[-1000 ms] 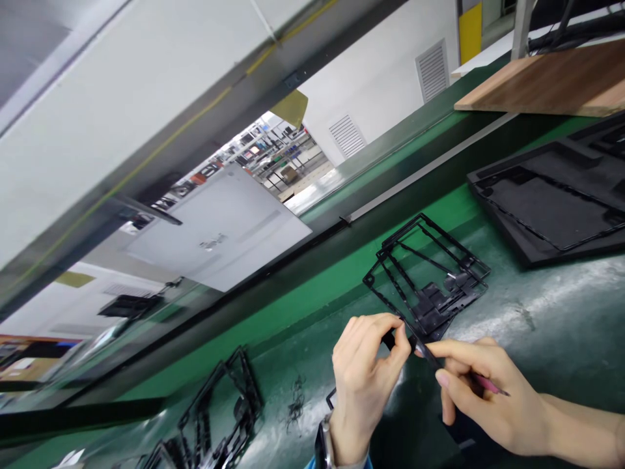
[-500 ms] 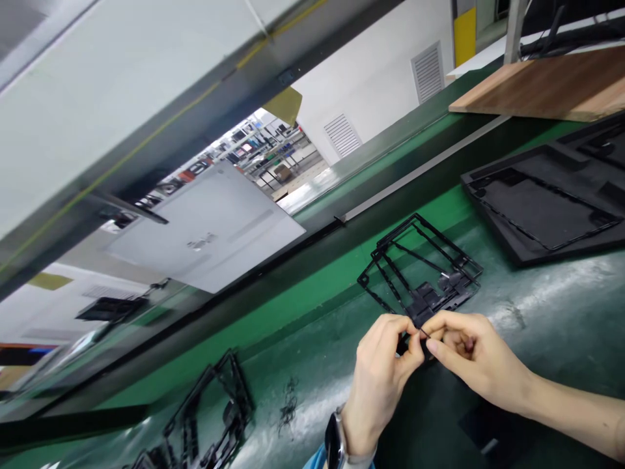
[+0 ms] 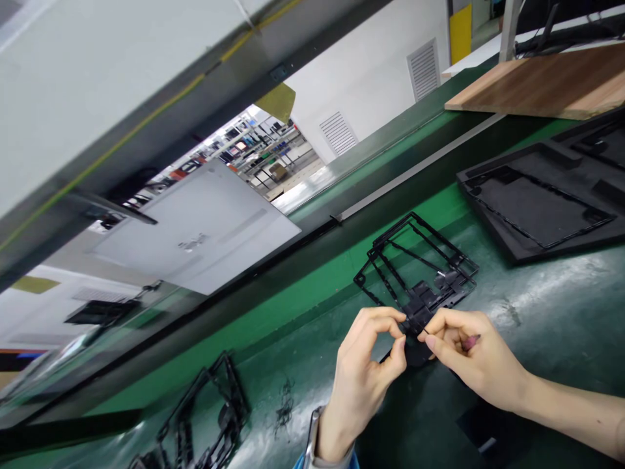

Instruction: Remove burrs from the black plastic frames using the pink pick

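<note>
My right hand (image 3: 476, 355) is closed in a pinch between thumb and forefinger. A tiny, thin black strip (image 3: 424, 333) shows at its fingertips; its exact kind is too small to make out. To its left, my left hand (image 3: 368, 365) has thumb and forefinger curved but apart, with nothing visible between them. A dark rounded part (image 3: 418, 353) lies below and between the hands, partly covered by the fingers. Just beyond the fingertips, several thin black plastic frames (image 3: 422, 260) overlap on the green bench top.
More black frames (image 3: 209, 417) lie at the lower left, beside a small heap of thin black scraps (image 3: 284, 407). A black foam tray (image 3: 547, 238) with a frame in it sits at right, near a wooden board (image 3: 537, 81). A grey-white panel (image 3: 205, 228) stands behind the bench edge.
My left hand has drawn away to the left from my right hand, and its thumb and forefinger have parted. My right hand keeps its pinch. The view has shifted slightly.
</note>
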`<state>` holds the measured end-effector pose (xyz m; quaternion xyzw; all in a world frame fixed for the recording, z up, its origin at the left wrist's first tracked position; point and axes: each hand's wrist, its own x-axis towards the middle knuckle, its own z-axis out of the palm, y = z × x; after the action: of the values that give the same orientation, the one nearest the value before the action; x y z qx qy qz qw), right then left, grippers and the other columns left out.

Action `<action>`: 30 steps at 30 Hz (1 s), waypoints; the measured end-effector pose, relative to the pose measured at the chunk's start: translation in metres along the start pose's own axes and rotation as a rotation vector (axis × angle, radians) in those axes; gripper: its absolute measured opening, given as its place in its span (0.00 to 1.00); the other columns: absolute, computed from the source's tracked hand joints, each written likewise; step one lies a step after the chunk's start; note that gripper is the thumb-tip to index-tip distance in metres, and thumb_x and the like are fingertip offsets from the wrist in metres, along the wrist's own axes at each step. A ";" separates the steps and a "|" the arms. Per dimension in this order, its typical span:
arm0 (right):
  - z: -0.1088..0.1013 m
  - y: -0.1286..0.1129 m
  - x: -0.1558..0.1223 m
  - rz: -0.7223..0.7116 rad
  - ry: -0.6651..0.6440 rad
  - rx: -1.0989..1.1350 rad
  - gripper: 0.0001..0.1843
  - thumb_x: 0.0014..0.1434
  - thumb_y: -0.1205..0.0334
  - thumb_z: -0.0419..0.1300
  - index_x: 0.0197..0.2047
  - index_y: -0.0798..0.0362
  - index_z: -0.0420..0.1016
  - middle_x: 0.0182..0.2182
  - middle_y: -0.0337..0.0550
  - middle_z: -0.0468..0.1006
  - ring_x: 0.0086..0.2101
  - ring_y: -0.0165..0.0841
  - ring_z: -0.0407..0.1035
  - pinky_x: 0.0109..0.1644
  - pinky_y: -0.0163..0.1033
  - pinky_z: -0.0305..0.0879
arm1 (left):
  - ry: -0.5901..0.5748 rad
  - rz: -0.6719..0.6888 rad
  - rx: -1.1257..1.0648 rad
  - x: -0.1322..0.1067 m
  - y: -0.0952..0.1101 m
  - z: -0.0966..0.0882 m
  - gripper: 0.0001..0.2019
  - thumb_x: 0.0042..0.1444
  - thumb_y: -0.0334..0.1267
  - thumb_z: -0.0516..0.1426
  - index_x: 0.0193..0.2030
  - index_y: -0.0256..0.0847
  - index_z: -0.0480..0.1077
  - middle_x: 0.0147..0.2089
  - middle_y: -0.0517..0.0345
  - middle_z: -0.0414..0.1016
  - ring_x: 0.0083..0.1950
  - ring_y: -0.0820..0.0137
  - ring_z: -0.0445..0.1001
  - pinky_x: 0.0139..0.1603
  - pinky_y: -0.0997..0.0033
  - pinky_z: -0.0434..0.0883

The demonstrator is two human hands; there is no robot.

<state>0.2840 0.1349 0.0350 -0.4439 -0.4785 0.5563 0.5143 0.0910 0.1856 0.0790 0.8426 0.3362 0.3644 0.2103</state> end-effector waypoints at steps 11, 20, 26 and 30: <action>0.000 -0.001 -0.003 0.007 -0.019 -0.012 0.18 0.69 0.49 0.62 0.35 0.55 0.77 0.20 0.31 0.62 0.20 0.25 0.53 0.24 0.35 0.45 | 0.043 -0.174 -0.132 -0.006 -0.003 0.015 0.07 0.69 0.28 0.58 0.42 0.46 0.70 0.35 0.65 0.76 0.35 0.75 0.73 0.38 0.77 0.70; 0.000 -0.006 -0.001 -0.008 0.008 -0.019 0.18 0.68 0.49 0.63 0.32 0.54 0.74 0.20 0.30 0.60 0.20 0.25 0.51 0.24 0.35 0.44 | -0.116 -0.263 -0.018 -0.003 0.006 -0.014 0.05 0.69 0.34 0.60 0.39 0.43 0.74 0.33 0.63 0.74 0.33 0.73 0.72 0.36 0.75 0.70; -0.001 -0.005 -0.002 -0.003 0.011 -0.040 0.18 0.66 0.48 0.66 0.32 0.53 0.74 0.20 0.29 0.58 0.20 0.25 0.50 0.24 0.36 0.44 | -0.135 -0.168 0.151 -0.004 0.015 -0.022 0.06 0.70 0.38 0.62 0.39 0.44 0.77 0.32 0.62 0.77 0.30 0.71 0.74 0.32 0.73 0.70; -0.002 -0.002 -0.001 0.006 0.017 -0.063 0.20 0.68 0.45 0.63 0.33 0.52 0.74 0.20 0.30 0.59 0.21 0.26 0.51 0.25 0.37 0.45 | -0.146 -0.057 0.331 -0.014 0.019 -0.019 0.06 0.73 0.35 0.58 0.48 0.44 0.78 0.36 0.58 0.78 0.35 0.68 0.79 0.37 0.72 0.74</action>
<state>0.2864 0.1342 0.0362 -0.4660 -0.4899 0.5387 0.5026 0.0771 0.1645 0.0957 0.8800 0.3991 0.2361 0.1028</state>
